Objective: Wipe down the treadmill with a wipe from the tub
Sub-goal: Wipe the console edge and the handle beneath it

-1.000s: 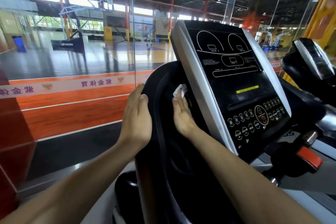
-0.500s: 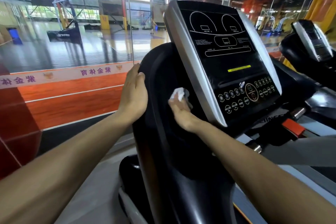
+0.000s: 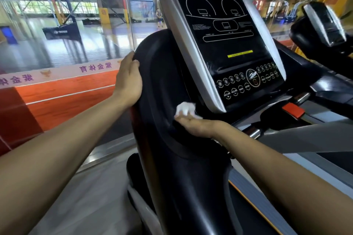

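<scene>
The treadmill fills the middle: a black console housing (image 3: pixel 162 86) and a dark display panel (image 3: pixel 225 44) with a silver frame and rows of round buttons. My left hand (image 3: pixel 129 80) rests against the housing's left rim, fingers lying along the edge. My right hand (image 3: pixel 198 125) holds a crumpled white wipe (image 3: pixel 185 108) and presses it onto the black housing just below the lower left corner of the silver frame. Its fingers are mostly hidden behind the wipe. No wipe tub is in view.
A red safety clip (image 3: pixel 293 110) sits right of the console above the grey deck (image 3: pixel 315 168). Another treadmill console (image 3: pixel 322 25) stands at the far right. A glass wall (image 3: pixel 76 34) with a white banner runs along the left, a sports hall behind it.
My right hand has slid the wipe down the black housing, from beside the silver frame's middle to under its lower corner. My left hand has stayed on the left rim.
</scene>
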A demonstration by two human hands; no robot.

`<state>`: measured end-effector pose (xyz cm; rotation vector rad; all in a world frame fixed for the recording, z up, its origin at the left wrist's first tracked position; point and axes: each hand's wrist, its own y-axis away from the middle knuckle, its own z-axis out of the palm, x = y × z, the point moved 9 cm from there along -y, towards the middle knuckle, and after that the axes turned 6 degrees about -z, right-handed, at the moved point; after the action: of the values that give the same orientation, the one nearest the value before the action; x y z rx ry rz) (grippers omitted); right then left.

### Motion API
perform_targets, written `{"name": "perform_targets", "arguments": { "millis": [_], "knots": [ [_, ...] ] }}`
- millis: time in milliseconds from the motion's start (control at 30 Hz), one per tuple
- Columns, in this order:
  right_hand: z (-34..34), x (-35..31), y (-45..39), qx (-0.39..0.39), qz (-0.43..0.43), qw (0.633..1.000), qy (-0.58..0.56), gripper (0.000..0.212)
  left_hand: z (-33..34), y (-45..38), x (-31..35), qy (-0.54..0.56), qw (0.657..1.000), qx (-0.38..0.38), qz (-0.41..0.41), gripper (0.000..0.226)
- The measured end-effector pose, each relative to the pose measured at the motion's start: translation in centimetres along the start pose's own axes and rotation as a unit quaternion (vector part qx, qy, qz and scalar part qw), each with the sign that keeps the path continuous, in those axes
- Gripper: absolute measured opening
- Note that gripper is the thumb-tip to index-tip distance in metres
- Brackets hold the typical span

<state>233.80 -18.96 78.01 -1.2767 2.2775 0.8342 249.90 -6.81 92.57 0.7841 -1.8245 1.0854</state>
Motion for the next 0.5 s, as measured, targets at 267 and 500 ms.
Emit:
{"name": "perform_targets", "arguments": {
  "millis": [267, 500],
  "knots": [
    [0.9, -3.3, 5.8, -0.118, -0.035, 0.989, -0.086, 0.077, -0.2, -0.1, -0.7, 0.017, 1.0, 0.012, -0.014, 0.048],
    [1.3, -7.6, 3.7, 0.08, -0.197, 0.948, -0.236, 0.052, -1.2, -1.0, -3.6, 0.145, 0.981, 0.11, -0.068, 0.04]
  ]
}}
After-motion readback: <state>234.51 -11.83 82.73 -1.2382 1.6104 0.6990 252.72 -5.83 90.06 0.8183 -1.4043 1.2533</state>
